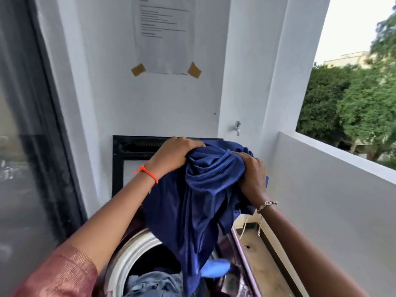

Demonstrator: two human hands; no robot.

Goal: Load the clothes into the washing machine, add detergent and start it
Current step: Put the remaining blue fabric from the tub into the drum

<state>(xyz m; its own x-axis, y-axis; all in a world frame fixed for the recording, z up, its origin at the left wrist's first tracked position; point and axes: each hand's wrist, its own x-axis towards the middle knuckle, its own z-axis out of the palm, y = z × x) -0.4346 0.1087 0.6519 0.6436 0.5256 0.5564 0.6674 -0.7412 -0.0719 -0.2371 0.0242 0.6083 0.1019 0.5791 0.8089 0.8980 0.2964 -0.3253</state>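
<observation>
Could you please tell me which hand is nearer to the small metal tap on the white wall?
Right. The right hand grips the dark blue garment below the small metal tap; the left hand grips it farther off, down to the tap's left.

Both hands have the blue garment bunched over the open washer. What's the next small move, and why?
Probably lower the garment straight down into the drum and let go. The left hand and right hand both grip its bunched top, its tail hangs into the drum's mouth over the clothes inside, and the lid stands open.
</observation>
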